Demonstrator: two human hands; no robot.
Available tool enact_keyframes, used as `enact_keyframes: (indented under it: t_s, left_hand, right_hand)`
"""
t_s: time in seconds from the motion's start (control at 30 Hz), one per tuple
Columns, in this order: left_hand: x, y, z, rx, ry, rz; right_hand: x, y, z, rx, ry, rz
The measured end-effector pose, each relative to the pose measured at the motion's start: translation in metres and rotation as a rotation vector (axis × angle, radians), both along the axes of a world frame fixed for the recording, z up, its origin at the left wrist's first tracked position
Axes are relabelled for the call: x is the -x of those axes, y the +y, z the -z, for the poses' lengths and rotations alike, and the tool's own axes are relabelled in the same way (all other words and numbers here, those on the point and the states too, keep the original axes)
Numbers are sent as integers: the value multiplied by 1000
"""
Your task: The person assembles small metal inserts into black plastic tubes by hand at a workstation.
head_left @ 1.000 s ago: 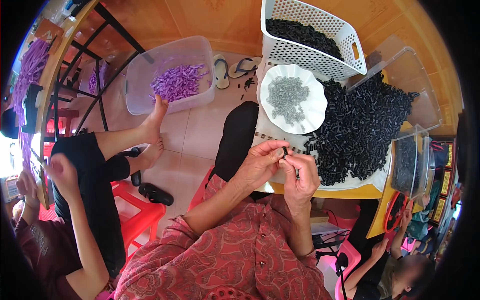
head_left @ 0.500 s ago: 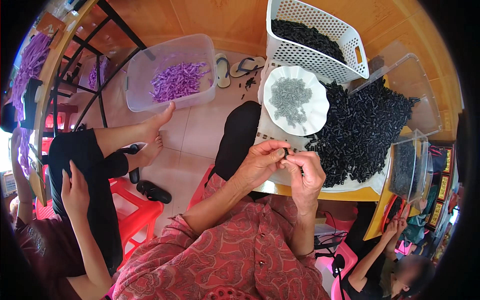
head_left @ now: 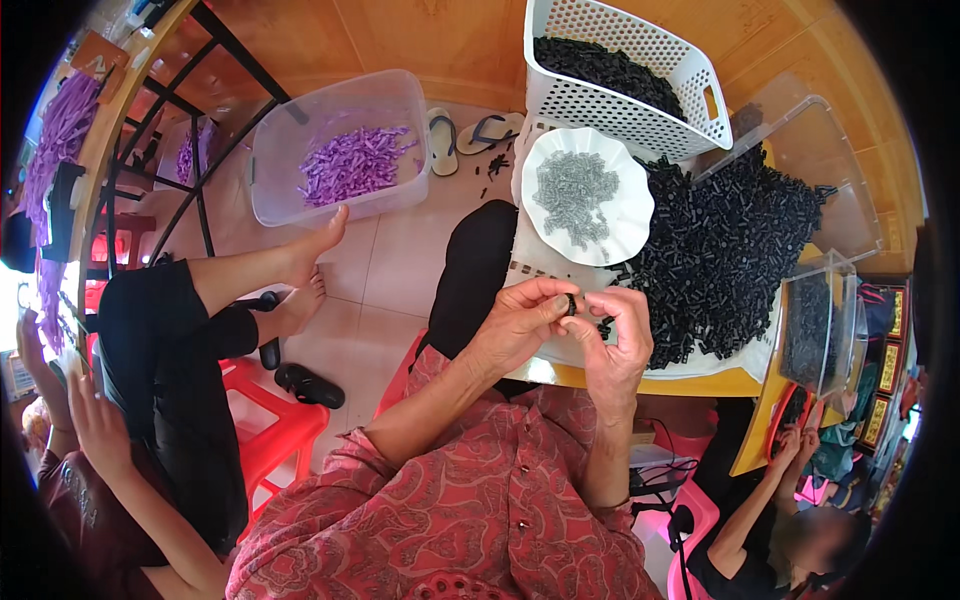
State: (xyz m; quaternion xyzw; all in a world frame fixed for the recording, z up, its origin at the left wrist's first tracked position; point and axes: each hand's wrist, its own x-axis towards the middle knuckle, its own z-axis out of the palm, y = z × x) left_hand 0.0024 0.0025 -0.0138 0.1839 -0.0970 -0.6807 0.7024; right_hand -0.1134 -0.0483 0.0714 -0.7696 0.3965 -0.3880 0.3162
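Note:
My left hand [head_left: 520, 325] pinches a small black plastic piece [head_left: 571, 304] between thumb and forefinger at the table's near edge. Just right of it is my right hand [head_left: 617, 335], thumb and forefinger curved and a little apart. Its thumb tip is close to the black piece; whether they touch I cannot tell. Beyond my hands, a white scalloped plate [head_left: 634, 218] bears many small clear pieces [head_left: 575, 195]. To the right spreads a heap of short black tube-like pieces [head_left: 735, 265] on a white cloth.
A white perforated basket [head_left: 620, 115] of black pieces stands behind the plate. Clear bins [head_left: 820, 320] sit on the right. On the floor at left is a clear tub [head_left: 400, 195] with purple pieces. Other people sit at left and lower right; a red stool [head_left: 275, 420] stands left.
My right forefinger has drawn away from the black piece, which stays in my left hand. The person at left has moved a hand leftward. The view has shifted slightly.

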Motion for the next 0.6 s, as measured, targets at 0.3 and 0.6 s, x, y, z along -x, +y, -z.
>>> enact_keyframes:
  t_s: [0.3, 0.6]
  left_hand:
    - [-5, 0, 1, 54, 91, 58]
    - [-4, 1, 7, 33, 79, 60]
  right_hand:
    - [2, 2, 5, -61, -54, -82]
    - [4, 1, 2, -46, -48, -90]
